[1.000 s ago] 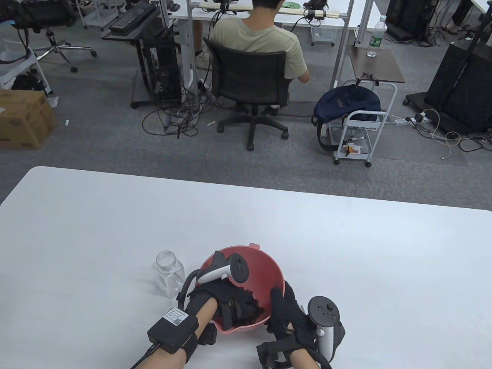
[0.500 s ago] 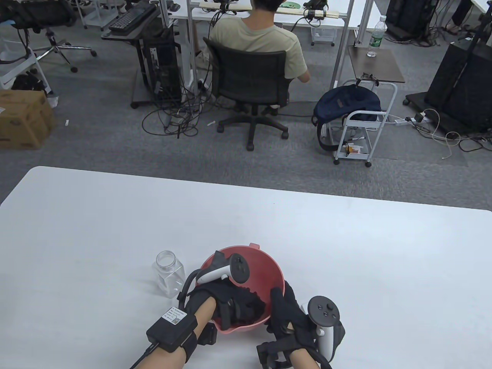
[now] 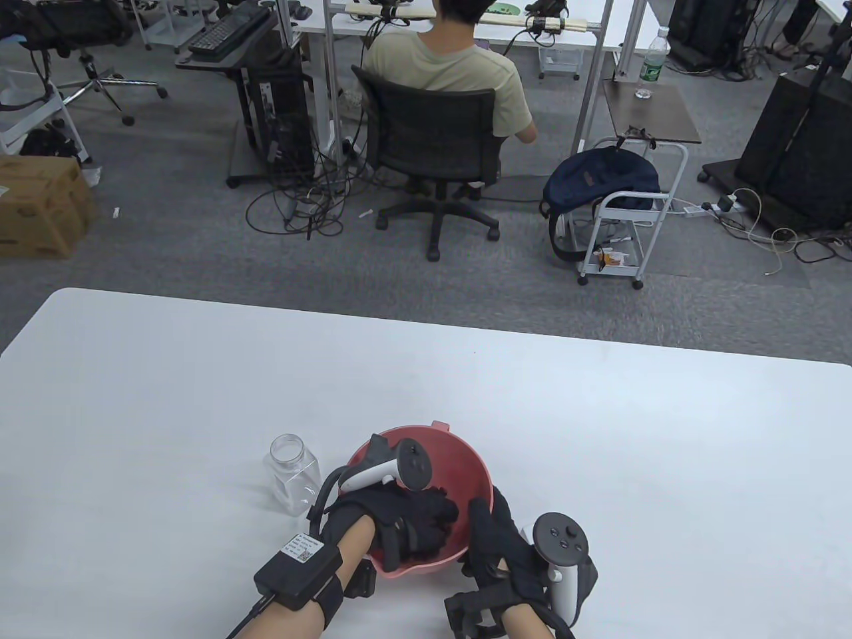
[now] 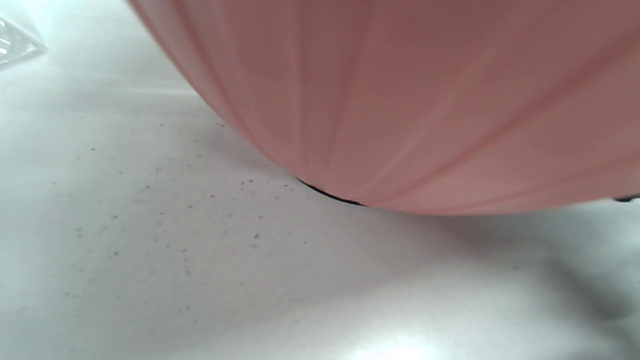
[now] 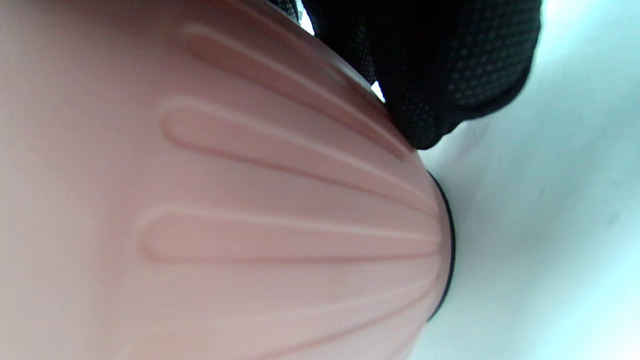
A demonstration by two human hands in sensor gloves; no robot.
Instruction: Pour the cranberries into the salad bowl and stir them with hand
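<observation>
The pink salad bowl (image 3: pixel 466 459) stands near the table's front edge. My left hand (image 3: pixel 426 522) reaches down into it, and its gloved fingers lie over the dark cranberries and hide most of them. My right hand (image 3: pixel 489 532) grips the bowl's right rim, thumb at the rim and fingers on the outer wall. The right wrist view shows the ribbed bowl wall (image 5: pixel 225 200) up close, with gloved fingers (image 5: pixel 440 65) pressed against it. In the left wrist view only the bowl's outer wall (image 4: pixel 425 100) and its base on the table show.
An empty clear plastic jar (image 3: pixel 293 472), lid off, stands upright just left of the bowl; its corner (image 4: pixel 12 42) shows in the left wrist view. The white table (image 3: pixel 599 432) stretches out behind the bowl. Beyond it a person sits at a desk.
My left fingers have swept rightward inside the bowl and now cover the cranberries that showed a second ago. The right hand, the bowl and the jar have stayed put.
</observation>
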